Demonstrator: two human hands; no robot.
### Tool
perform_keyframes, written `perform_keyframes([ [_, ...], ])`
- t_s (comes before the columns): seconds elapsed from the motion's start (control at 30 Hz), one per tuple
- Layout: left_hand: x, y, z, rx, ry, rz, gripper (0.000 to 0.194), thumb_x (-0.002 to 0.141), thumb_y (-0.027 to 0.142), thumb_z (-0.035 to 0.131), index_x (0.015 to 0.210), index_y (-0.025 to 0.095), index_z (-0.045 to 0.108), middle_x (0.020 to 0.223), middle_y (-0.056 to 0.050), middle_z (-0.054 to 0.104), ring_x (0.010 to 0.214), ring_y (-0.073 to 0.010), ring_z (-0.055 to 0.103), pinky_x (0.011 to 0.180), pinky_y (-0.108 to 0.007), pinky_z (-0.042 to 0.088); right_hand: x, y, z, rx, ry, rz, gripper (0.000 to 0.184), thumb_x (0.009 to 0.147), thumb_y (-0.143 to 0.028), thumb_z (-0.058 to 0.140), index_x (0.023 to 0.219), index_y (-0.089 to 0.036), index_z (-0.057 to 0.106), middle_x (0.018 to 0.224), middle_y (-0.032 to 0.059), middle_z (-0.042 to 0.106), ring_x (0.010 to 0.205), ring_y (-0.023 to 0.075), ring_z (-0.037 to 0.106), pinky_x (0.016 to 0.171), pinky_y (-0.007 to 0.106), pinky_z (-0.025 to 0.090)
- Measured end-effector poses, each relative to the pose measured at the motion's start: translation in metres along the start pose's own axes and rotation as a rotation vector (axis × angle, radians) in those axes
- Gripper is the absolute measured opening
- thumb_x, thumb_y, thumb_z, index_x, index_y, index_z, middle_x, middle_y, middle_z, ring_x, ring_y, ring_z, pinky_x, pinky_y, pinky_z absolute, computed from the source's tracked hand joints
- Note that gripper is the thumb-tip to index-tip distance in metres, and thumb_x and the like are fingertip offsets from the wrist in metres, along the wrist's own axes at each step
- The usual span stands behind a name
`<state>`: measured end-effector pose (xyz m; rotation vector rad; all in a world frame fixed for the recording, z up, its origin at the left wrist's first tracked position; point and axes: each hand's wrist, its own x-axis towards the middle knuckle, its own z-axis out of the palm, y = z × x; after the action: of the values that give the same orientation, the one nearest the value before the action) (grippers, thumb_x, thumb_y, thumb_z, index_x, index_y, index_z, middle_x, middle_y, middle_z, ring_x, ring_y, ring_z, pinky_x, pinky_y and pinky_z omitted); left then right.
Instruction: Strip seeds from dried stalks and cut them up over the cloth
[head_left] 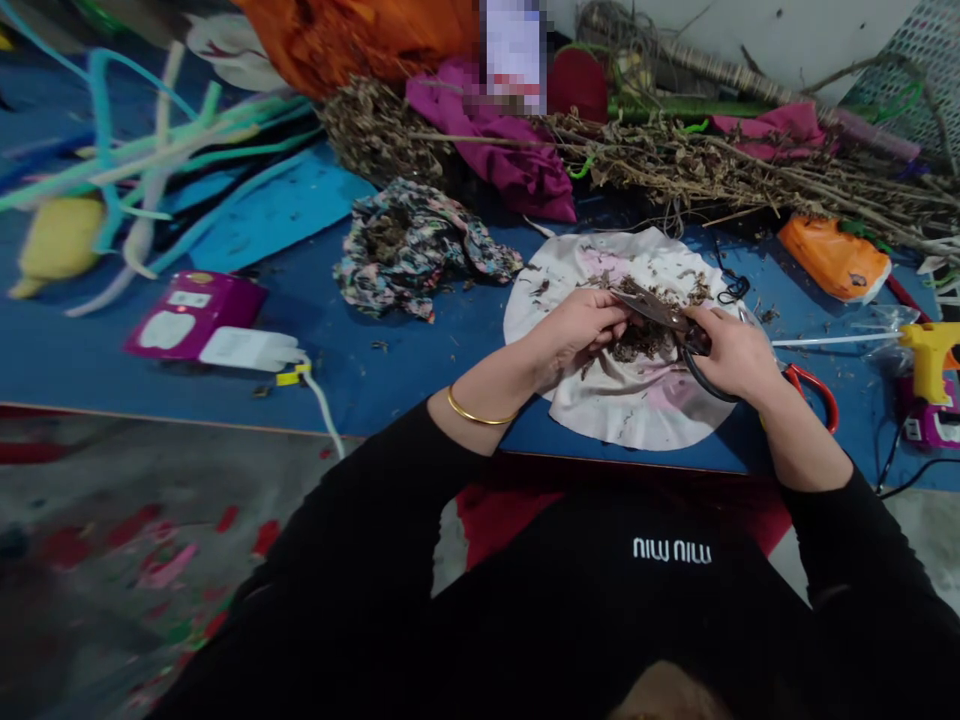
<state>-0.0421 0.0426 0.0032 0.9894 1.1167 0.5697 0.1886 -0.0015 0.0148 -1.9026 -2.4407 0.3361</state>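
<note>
My right hand (pixel 729 352) grips black-handled scissors (pixel 651 308), their blades pointing left toward my other hand. The fingers of my left hand (pixel 581 325) are pinched together by the blade tips; what they hold is too small to make out. Both hands are over a round whitish cloth (pixel 637 420) with pink stains, spread at the table's near edge. A heap of crumbled dry plant bits (pixel 637 342) lies on the cloth beneath the scissors. Red-handled scissors (pixel 817 395) lie beside my right wrist, partly hidden by it.
Dried stems (pixel 720 180) stretch along the back of the blue table (pixel 315 370). A crumpled floral cloth (pixel 427 240) lies left of the white one. Farther left are a purple power strip (pixel 191 315) and pipe-like strips (pixel 202 140). A yellow glue gun (pixel 930 355) is at right.
</note>
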Motion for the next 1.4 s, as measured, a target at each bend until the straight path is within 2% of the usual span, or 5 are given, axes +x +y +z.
perform_keyframes([
  [0.27,-0.0004,0.0016,0.0014,0.094,-0.032,-0.020,0.026,0.097,0.006,0.054,0.079,0.013,0.072,0.053,0.005,0.049,0.039,-0.0020,0.029,0.041,-0.019,0.019,0.0000,-0.0029,0.0004,0.004,-0.028,-0.054,0.059,0.089,-0.034,0.051,0.145,-0.020,0.059,0.128,0.0145,0.071,0.100,0.0307,0.067,0.079,0.038,0.048],
  [0.57,-0.0007,0.0032,0.0017,0.065,-0.018,-0.051,0.027,0.095,0.005,0.054,0.078,0.012,0.072,0.051,0.006,0.044,0.038,-0.0023,0.026,0.042,-0.021,0.016,-0.0004,-0.0010,0.0036,0.007,-0.041,-0.081,0.057,0.089,-0.032,0.049,0.142,-0.016,0.062,0.119,0.0171,0.074,0.098,0.0310,0.067,0.078,0.038,0.049],
  [0.77,0.0028,-0.0006,-0.0012,0.074,-0.051,-0.050,0.023,0.093,0.007,0.057,0.079,0.013,0.074,0.051,0.006,0.043,0.038,-0.0030,0.025,0.041,-0.022,0.017,0.0005,-0.0033,0.0042,-0.015,-0.031,-0.063,0.063,0.087,-0.034,0.051,0.148,-0.016,0.057,0.126,0.0173,0.071,0.101,0.0323,0.068,0.079,0.040,0.050],
  [1.07,-0.0028,0.0049,0.0012,0.085,-0.028,-0.063,0.025,0.094,0.006,0.056,0.077,0.013,0.074,0.050,0.006,0.041,0.039,-0.0030,0.024,0.043,-0.022,0.016,-0.0013,-0.0062,0.0012,-0.032,-0.055,-0.054,0.057,0.090,-0.030,0.051,0.145,-0.018,0.060,0.126,0.0173,0.073,0.106,0.0337,0.068,0.082,0.039,0.050],
  [1.4,-0.0025,0.0046,0.0009,0.073,-0.043,-0.046,0.028,0.094,0.005,0.056,0.073,0.014,0.072,0.051,0.006,0.041,0.039,-0.0026,0.025,0.045,-0.022,0.016,0.0003,-0.0062,0.0043,-0.056,-0.046,-0.071,0.061,0.088,-0.031,0.051,0.147,-0.016,0.057,0.129,0.0189,0.069,0.107,0.0339,0.068,0.080,0.039,0.051],
])
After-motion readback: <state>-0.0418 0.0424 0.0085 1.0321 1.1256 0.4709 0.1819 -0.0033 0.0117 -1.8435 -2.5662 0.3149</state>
